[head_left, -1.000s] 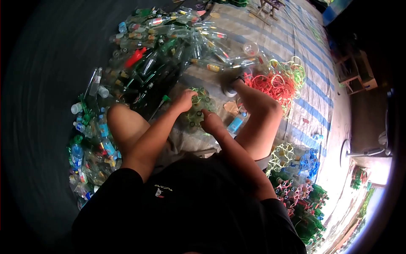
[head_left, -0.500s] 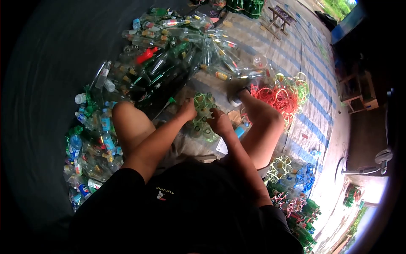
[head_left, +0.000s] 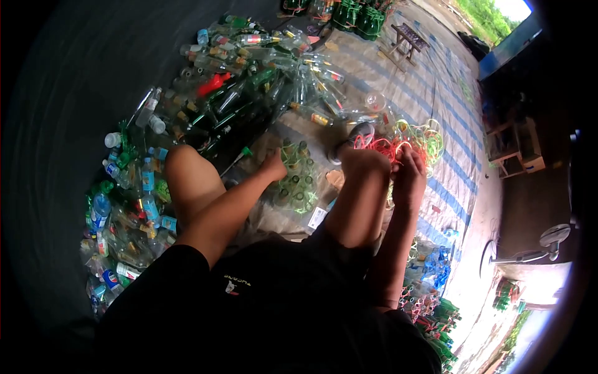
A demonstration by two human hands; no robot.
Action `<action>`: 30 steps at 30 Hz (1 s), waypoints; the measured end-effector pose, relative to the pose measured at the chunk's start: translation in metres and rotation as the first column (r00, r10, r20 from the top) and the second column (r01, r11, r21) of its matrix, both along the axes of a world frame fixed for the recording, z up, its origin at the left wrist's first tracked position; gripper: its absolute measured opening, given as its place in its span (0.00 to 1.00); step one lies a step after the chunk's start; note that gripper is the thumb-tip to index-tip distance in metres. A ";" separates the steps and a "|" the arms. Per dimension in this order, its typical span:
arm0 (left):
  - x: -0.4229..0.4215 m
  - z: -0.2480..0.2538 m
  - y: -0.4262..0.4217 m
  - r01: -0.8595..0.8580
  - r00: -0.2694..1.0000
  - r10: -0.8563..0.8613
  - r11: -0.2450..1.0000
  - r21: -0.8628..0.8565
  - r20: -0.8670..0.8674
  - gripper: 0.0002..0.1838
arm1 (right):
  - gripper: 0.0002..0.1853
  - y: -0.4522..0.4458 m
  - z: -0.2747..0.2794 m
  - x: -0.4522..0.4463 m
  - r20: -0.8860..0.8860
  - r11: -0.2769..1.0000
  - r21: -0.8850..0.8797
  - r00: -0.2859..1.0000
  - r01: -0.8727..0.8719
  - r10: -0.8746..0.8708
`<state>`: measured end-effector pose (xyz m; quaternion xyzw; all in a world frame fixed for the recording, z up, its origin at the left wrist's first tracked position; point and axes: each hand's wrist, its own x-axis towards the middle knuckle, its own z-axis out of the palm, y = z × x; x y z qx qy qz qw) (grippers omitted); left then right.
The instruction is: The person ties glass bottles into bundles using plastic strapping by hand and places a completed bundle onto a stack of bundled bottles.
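A cluster of clear glass bottles (head_left: 298, 184) stands between my legs, mouths up, with pale green plastic string around their necks. At the cluster's left edge my left hand (head_left: 273, 167) is closed, gripping it; the fingertips are partly hidden. My right hand (head_left: 409, 171) is over by my right knee, at a heap of red plastic string (head_left: 383, 146) with yellow-green string (head_left: 430, 138) beside it. Its fingers are curled in against the red strands, though the exact grip is hard to see. A green-topped thin tool (head_left: 245, 152) lies left of my left hand.
Loose glass bottles (head_left: 237, 93) are heaped ahead and to the left, with plastic bottles (head_left: 149, 181) along my left side. Tied green bottles (head_left: 370, 23) and a small wooden stool (head_left: 408, 40) stand farther off. More bundles (head_left: 430, 268) are at right, near a fan (head_left: 489, 258).
My right hand has left the bottle cluster and moved right to the red string. My right knee has shifted inward. My left hand stays at the cluster.
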<state>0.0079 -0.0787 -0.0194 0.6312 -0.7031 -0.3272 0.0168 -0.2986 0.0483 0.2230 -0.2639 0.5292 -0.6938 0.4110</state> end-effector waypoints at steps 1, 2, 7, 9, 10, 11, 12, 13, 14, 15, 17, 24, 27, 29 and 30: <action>-0.002 -0.004 -0.001 0.003 1.000 -0.003 1.000 -0.003 -0.004 0.41 | 0.08 0.000 -0.009 -0.012 -0.096 0.996 -0.043 0.992 0.076 -0.080; -0.002 -0.009 -0.001 -0.094 0.993 0.095 0.995 0.025 -0.067 0.43 | 0.07 -0.002 -0.016 -0.016 -0.337 0.960 -0.007 0.904 0.279 -0.264; 0.000 -0.042 0.000 -0.291 0.948 0.299 0.953 0.079 -0.109 0.34 | 0.09 0.008 -0.177 -0.058 -0.418 0.935 0.343 0.906 0.088 0.068; 0.012 -0.081 -0.008 -0.214 0.925 0.301 0.918 0.335 -0.234 0.16 | 0.10 0.016 -0.219 -0.030 -0.454 0.881 0.474 0.860 0.010 0.234; 0.006 -0.043 0.007 -0.250 0.933 0.323 0.899 0.361 -0.158 0.15 | 0.10 0.019 -0.236 -0.015 -0.457 0.855 0.518 0.834 -0.032 0.308; 0.001 -0.024 0.022 -0.285 0.901 0.374 0.892 0.350 -0.220 0.16 | 0.11 0.021 -0.250 0.002 -0.455 0.832 0.550 0.807 -0.077 0.376; 0.001 -0.016 0.026 -0.285 0.891 0.381 0.893 0.349 -0.248 0.16 | 0.11 0.021 -0.260 0.016 -0.456 0.815 0.569 0.782 -0.111 0.425; 0.000 -0.015 0.028 -0.273 0.890 0.375 0.894 0.357 -0.259 0.17 | 0.12 0.020 -0.268 0.029 -0.458 0.804 0.578 0.759 -0.143 0.463; -0.003 -0.014 0.028 -0.260 0.892 0.364 0.898 0.356 -0.268 0.17 | 0.12 0.018 -0.273 0.041 -0.460 0.792 0.585 0.734 -0.172 0.499; -0.005 -0.013 0.032 -0.248 0.893 0.357 0.899 0.361 -0.275 0.17 | 0.12 0.016 -0.278 0.050 -0.464 0.787 0.586 0.716 -0.193 0.521; -0.009 -0.009 0.034 -0.216 0.900 0.330 0.905 0.366 -0.286 0.17 | 0.13 0.014 -0.283 0.063 -0.475 0.787 0.573 0.689 -0.231 0.548; -0.011 0.003 0.053 -0.017 0.923 0.162 0.922 0.386 -0.348 0.17 | 0.16 0.014 -0.278 0.079 -0.553 0.871 0.317 0.673 -0.375 0.491; -0.008 0.009 0.071 0.106 0.923 0.057 0.914 0.392 -0.382 0.17 | 0.19 0.020 -0.254 0.077 -0.547 0.830 0.527 0.675 -0.183 0.495; -0.008 0.010 0.083 0.192 0.914 -0.017 0.898 0.395 -0.406 0.18 | 0.23 0.020 -0.294 0.070 -0.469 0.765 0.641 0.756 -0.064 0.457; -0.008 0.011 0.088 0.236 0.906 -0.055 0.889 0.392 -0.421 0.18 | 0.24 0.020 -0.324 0.064 -0.560 0.800 0.597 0.678 -0.068 0.476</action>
